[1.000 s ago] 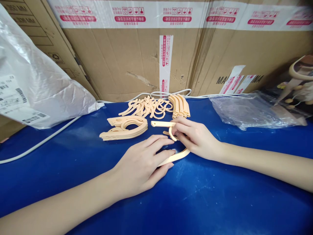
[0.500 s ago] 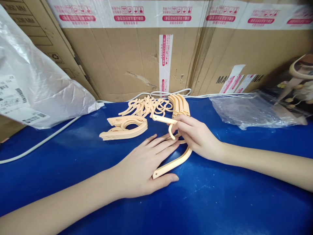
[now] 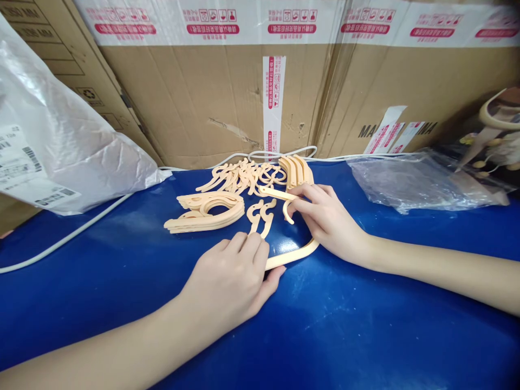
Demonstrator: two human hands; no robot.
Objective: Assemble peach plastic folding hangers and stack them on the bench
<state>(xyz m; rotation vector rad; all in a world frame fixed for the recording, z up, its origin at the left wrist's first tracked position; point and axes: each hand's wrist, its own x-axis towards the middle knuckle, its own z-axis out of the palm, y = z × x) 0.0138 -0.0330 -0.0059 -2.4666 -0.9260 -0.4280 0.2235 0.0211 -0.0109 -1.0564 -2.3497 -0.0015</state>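
My right hand (image 3: 331, 222) pinches a cream plastic folding hanger (image 3: 294, 255) near its bend. One straight arm and a small curved tip of it stick out to the left of those fingers. My left hand (image 3: 233, 271) is closed, fingers curled over the near end of the same hanger's lower arm, thumb stretched along below it. Just beyond the left knuckles lie two small S-shaped hook pieces (image 3: 266, 218) on the blue table (image 3: 365, 325). Whether the left fingers also touch these hooks is hidden.
A stack of folded hangers (image 3: 205, 212) lies left of the hooks. Behind are a heap of loose hook pieces (image 3: 239, 176) and a pile of curved arms (image 3: 298, 172). A clear plastic bag (image 3: 422, 181), a white parcel bag (image 3: 69, 135), a cable (image 3: 69, 241) and cardboard boxes (image 3: 203, 97) surround them.
My left hand was spread flat and has curled closed, drawing back to the near left. This uncovers the two hook pieces. My right hand has barely moved and still holds the hanger.
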